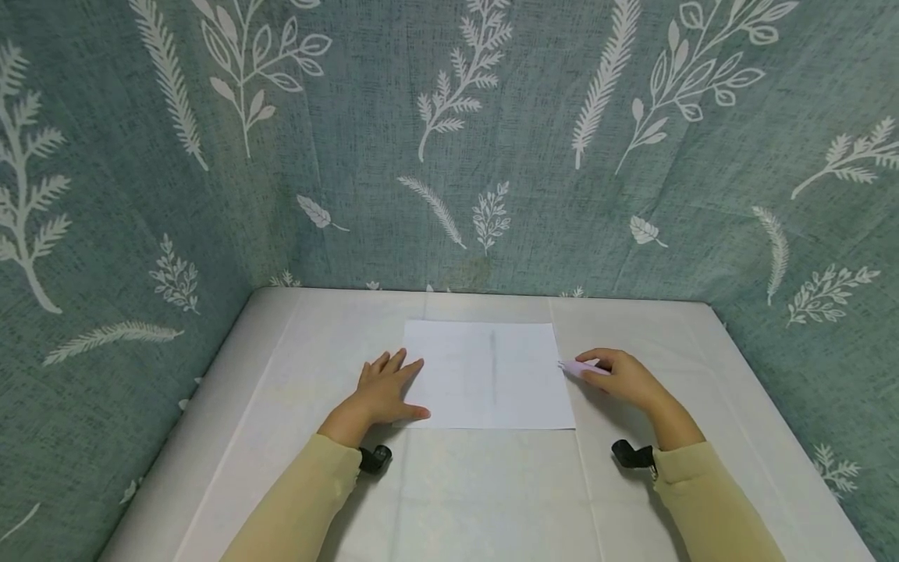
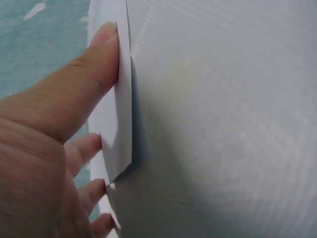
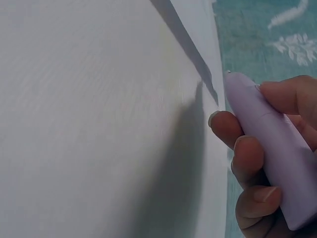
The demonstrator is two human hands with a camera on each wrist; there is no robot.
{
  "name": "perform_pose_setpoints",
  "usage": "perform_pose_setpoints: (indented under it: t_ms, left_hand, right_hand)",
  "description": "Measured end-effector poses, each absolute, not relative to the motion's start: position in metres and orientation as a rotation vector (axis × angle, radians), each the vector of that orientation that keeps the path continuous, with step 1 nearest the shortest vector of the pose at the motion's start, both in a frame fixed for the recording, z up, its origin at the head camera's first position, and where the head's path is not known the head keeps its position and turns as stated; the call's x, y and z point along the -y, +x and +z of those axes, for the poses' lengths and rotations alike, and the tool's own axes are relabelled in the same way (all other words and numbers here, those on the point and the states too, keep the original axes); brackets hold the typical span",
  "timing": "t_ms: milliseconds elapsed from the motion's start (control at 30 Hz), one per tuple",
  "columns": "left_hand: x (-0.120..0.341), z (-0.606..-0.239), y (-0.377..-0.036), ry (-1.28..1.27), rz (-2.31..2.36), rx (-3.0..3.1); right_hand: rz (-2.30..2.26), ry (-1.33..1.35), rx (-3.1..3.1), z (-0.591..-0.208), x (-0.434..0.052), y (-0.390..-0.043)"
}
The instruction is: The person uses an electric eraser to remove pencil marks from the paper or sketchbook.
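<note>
A white sheet of paper [image 1: 456,375] with a faint grey crease lies on the white-covered table. My left hand [image 1: 382,390] rests at its left edge, fingers spread. The left wrist view shows the thumb [image 2: 94,64] pressing along the paper's near edge [image 2: 123,114], with the other fingers beyond the corner. In my right hand [image 1: 625,378] is a lilac, pen-shaped tool [image 3: 272,144] with a tapered tip, gripped between thumb and fingers. Its tip points left, right at the paper's right edge in the head view. What kind of tool it is, I cannot tell.
The table [image 1: 492,492] has a white cover with fold lines. Green-blue fabric [image 1: 449,211] with white leaf prints hangs behind it and along both sides. A black wrist mount [image 1: 375,459] is on the left wrist, and another black mount [image 1: 632,454] on the right.
</note>
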State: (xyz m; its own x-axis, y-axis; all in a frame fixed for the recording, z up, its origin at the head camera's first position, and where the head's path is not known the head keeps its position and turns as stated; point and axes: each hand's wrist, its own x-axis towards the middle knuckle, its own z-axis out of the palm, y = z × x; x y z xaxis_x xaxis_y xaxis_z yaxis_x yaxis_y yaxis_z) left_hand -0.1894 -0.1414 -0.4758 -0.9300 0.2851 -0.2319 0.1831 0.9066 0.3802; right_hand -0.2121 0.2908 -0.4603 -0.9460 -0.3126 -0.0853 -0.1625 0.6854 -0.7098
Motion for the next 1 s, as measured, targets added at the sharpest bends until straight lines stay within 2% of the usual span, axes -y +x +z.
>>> perform_pose_setpoints:
  t_ms: [500, 1000]
  left_hand:
    - [0.140, -0.475, -0.190, 0.352, 0.534, -2.790]
    - [0.140, -0.473, -0.188, 0.342, 0.536, -2.787]
  right_hand:
    - [-1.114, -0.326, -2.730, -0.469, -0.314, -0.197]
    - [-1.087, -0.228, -2.704, -0.469, -0.311, -0.194]
